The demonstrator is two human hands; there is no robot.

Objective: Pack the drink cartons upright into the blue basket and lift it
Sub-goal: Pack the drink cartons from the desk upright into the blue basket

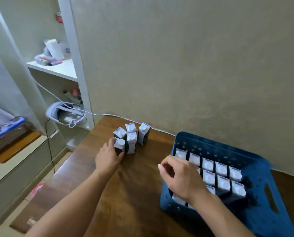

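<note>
Several dark drink cartons with white tops stand in a cluster [132, 136] at the far middle of the wooden table [134, 185]. My left hand [108, 158] wraps around the nearest carton [119, 145] of that cluster, which stands upright on the table. The blue basket [265, 170] sits at the right with several cartons [221, 175] upright in rows inside. My right hand [180, 175] hovers over the basket's left side, fingers curled loosely with nothing visible in them, and it hides some cartons beneath.
A white cable [125, 118] runs along the table's far edge by the beige wall. White shelves [57, 69] with a headset [66, 114] and clutter stand at the left. The table's left edge drops to the floor.
</note>
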